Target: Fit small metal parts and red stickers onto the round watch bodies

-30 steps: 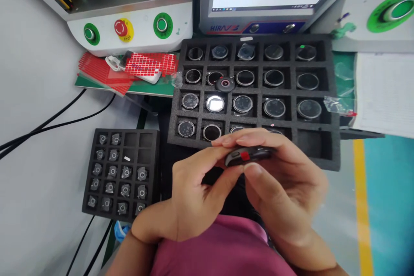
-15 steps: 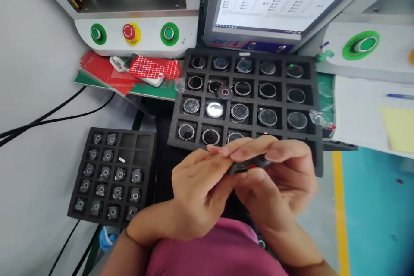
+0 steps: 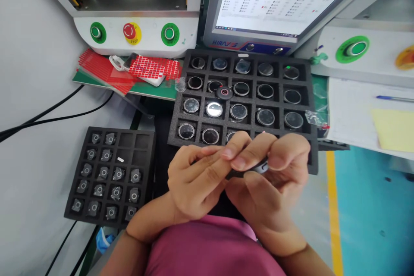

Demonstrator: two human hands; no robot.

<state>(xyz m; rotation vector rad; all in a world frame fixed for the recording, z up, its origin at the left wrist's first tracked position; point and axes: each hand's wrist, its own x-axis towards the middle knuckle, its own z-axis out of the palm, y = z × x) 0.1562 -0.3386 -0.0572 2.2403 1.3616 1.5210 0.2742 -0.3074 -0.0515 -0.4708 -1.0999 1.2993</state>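
Note:
Both hands meet over the near edge of a large black foam tray [image 3: 177,139]. Between them is a round dark watch case [image 3: 260,167], seen edge-on and mostly covered by fingers. My left hand [image 3: 200,181] is closed on its left side. My right hand [image 3: 274,181] pinches its right side between thumb and fingers. Round watch cases with glass faces, such as this watch case [image 3: 238,111], sit in the tray's compartments. One more watch case [image 3: 224,92] lies back side up across the dividers.
A smaller foam tray [image 3: 137,157] at the left holds several wrapped small parts. Behind stand a machine panel with green buttons and a red stop button [image 3: 129,31], and a monitor [image 3: 255,4]. Red film sheets [image 3: 106,73] lie at the back left, papers and a pen [image 3: 394,98] at the right.
The watch case has turned in my hands, so a different part of its edge shows and the red spot is out of sight. Both hands have shifted slightly left.

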